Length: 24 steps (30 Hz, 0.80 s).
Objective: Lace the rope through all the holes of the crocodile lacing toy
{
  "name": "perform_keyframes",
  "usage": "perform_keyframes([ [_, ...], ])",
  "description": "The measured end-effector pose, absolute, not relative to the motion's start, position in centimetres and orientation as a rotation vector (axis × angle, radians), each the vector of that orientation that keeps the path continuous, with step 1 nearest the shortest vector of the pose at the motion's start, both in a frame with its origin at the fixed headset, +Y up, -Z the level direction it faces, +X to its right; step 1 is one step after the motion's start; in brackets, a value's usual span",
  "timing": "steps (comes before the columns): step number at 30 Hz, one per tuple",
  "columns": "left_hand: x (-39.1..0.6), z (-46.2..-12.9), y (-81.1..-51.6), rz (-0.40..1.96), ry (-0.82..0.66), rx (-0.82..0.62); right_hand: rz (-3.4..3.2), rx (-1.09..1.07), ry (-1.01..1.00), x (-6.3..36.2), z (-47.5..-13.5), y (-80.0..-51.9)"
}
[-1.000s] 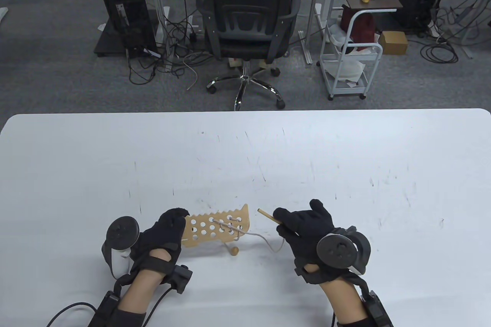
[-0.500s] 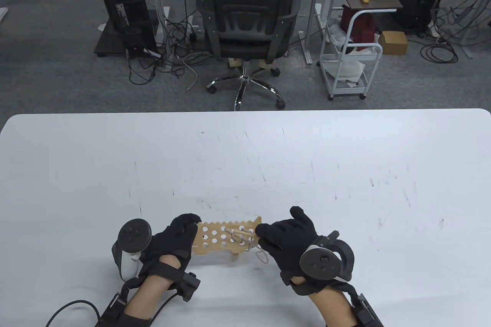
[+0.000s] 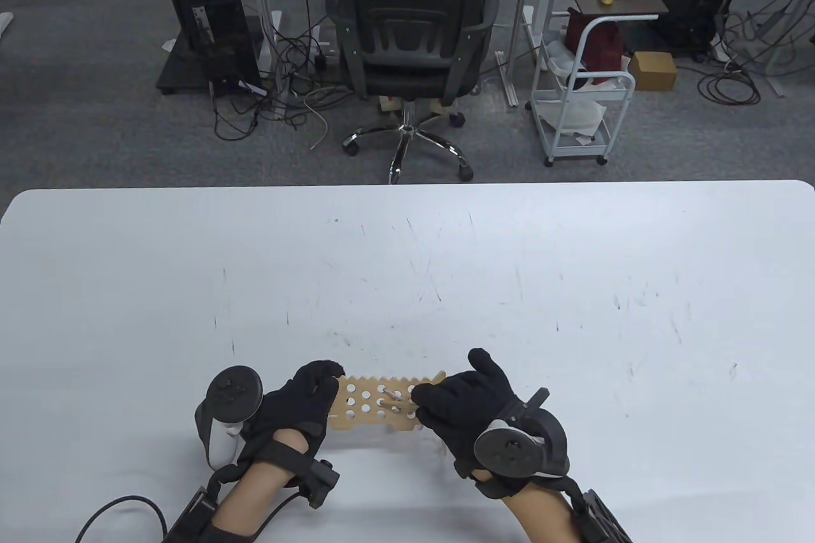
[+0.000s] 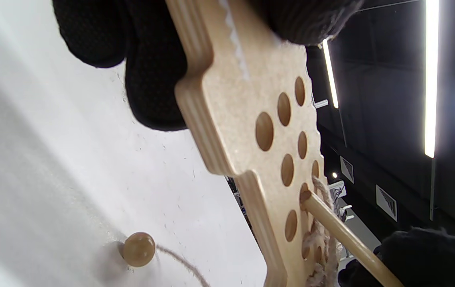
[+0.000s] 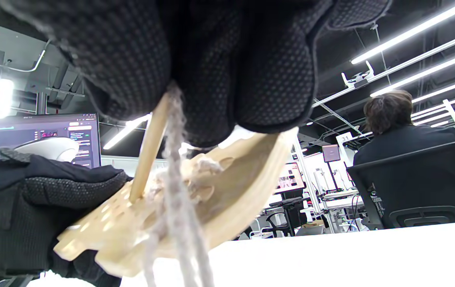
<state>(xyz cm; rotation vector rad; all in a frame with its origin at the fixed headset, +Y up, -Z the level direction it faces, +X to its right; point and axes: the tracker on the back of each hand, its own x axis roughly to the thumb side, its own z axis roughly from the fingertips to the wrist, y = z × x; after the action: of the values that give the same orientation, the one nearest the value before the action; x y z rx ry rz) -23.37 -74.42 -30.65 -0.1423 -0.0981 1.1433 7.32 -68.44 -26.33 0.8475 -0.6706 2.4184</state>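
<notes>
Nearest the table's point(image 3: 573, 237) front edge: left hand point(image 3: 293, 406) in a black knit sensor glove, palm turned inward, fingers curled round the left end of the crocodile lacing toy point(image 3: 366, 403), thumb point(image 4: 299, 20) pressed on its upper face and fingertips point(image 4: 151, 79) beneath. Toy held clear of the white, scuffed tabletop, tilted, serrated edge facing away. Dark round-headed tracker point(image 3: 232, 393) with a white handle strapped behind the knuckles.

Beside it, right hand point(image 3: 461, 406) in a matching glove, dotted grip texture on the fingers point(image 5: 267, 71), thumb raised, remaining fingers bunched and pinching the wooden lacing needle point(image 4: 343, 235) together with the rope point(image 5: 179, 199). Round grey tracker point(image 3: 509, 449) on the back of the hand.

Toy: flat pale plywood board with layered edges, a sawtooth back and rows of round holes. Needle a smooth pale dowel, its tip set into one hole near mid-board. Rope a fuzzy beige cord, already laced across several holes toward the right end, one strand trailing down to a round wooden bead point(image 4: 138, 249) lying on the tabletop under the toy.

Beyond the table: black mesh office chair point(image 3: 407, 27) on grey carpet, white wheeled cart point(image 3: 582, 97) at right.
</notes>
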Motion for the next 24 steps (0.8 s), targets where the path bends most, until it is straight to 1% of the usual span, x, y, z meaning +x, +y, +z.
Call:
perform_keyframes([
  [14, -23.0, -30.5, -74.2, 1.11, -0.114, -0.11, 2.386, 0.861, -0.739, 6.3, -25.7, -68.2],
  [24, -22.3, -30.3, -74.1, 1.137, -0.168, -0.113, 2.357, 0.831, -0.708, 5.8, -25.6, -68.3],
])
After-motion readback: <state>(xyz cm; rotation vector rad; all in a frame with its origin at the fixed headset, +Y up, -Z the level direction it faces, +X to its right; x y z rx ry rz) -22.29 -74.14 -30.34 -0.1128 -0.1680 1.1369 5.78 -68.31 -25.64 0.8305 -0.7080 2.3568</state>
